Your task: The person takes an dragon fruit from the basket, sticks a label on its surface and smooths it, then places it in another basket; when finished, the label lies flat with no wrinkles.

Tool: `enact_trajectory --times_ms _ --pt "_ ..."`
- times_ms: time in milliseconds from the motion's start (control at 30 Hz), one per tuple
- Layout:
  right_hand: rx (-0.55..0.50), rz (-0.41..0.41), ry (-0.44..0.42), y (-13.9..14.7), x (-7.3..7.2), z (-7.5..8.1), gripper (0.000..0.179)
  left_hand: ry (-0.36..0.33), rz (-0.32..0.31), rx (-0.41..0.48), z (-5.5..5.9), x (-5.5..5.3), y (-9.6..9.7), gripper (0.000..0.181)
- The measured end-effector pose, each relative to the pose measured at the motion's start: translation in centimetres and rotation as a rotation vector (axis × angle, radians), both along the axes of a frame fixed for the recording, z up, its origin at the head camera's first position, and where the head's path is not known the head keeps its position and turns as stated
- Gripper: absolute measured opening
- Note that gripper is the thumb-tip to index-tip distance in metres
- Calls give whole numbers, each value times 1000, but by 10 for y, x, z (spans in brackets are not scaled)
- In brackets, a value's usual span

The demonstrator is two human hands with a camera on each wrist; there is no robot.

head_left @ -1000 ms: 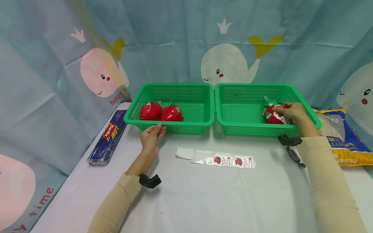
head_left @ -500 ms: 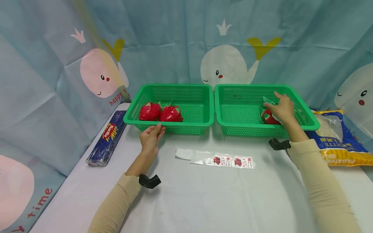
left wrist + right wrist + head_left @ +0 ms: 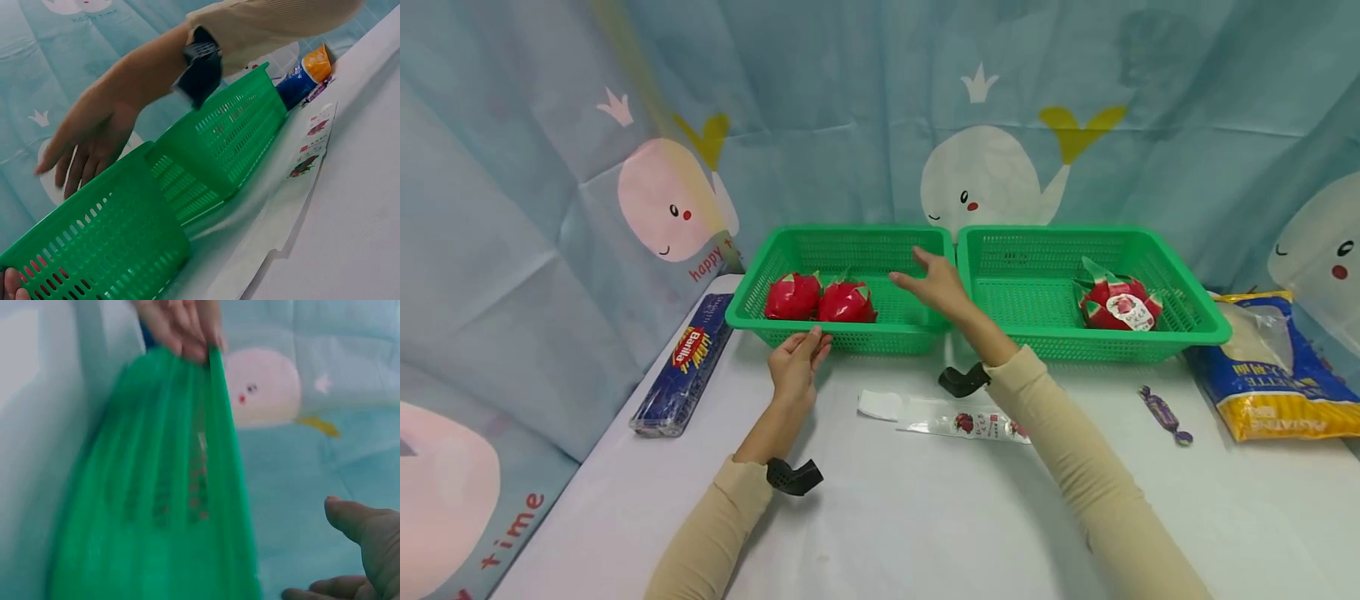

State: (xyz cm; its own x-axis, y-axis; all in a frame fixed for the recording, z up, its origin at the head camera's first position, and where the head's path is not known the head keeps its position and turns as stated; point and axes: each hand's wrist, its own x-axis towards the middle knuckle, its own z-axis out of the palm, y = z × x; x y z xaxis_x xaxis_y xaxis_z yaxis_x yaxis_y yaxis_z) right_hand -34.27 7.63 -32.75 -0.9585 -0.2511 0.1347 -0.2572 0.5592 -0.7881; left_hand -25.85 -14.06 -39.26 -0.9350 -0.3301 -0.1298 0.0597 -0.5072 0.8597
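Note:
My left hand [image 3: 796,367] grips the front rim of the left green basket [image 3: 917,340], thumb on top; the right wrist view shows its fingers curled at that rim. Inside this basket two red dragon fruits [image 3: 847,303] with green tips lie side by side. Over its right end hovers my right hand [image 3: 936,287], fingers spread and nothing held. The left wrist view shows this hand [image 3: 103,134] above the rim. In the right green basket [image 3: 1022,292] sits another dragon fruit [image 3: 1101,302], bearing a round white label [image 3: 1130,312].
A sticker strip [image 3: 955,418] lies before the baskets, partly hidden under my right forearm. At left is a blue spaghetti pack [image 3: 685,367]. A purple-wrapped candy [image 3: 1165,415] and a blue and yellow pasta bag [image 3: 1273,367] lie at right. A whale-print curtain [image 3: 850,108] hangs behind.
My right hand has let go of the labelled dragon fruit in the right basket and swung left over the left basket. The left hand stays at the rim.

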Motion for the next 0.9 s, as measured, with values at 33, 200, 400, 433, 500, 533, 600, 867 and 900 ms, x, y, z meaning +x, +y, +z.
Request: enact_trajectory --times_ms 33,200,400,433,500,533,600,867,900 --pt "-10 10 -42 -12 -2 -3 76 2 2 6 -2 -1 0 12" --pt "-15 -45 -222 -60 -12 -16 80 14 3 -1 -9 -4 -2 13" --pt "-7 -106 -303 -93 -22 -26 83 31 35 -23 -12 -6 2 12" --pt "2 -109 -302 -97 -23 -27 83 33 38 -27 -13 -6 2 12" --pt "12 -107 -295 -103 -24 -29 84 37 33 -38 -14 -5 4 12" --pt "28 -105 -285 -106 -25 -30 84 39 26 -39 -14 -5 5 12" --pt "63 -95 -264 -109 -26 -32 86 41 14 -52 -15 -4 6 12" --pt "71 -113 -247 -120 -31 -31 80 68 45 -97 -14 -3 3 14" --pt "68 -122 -250 -121 -32 -31 77 69 46 -97 -14 -4 2 15"
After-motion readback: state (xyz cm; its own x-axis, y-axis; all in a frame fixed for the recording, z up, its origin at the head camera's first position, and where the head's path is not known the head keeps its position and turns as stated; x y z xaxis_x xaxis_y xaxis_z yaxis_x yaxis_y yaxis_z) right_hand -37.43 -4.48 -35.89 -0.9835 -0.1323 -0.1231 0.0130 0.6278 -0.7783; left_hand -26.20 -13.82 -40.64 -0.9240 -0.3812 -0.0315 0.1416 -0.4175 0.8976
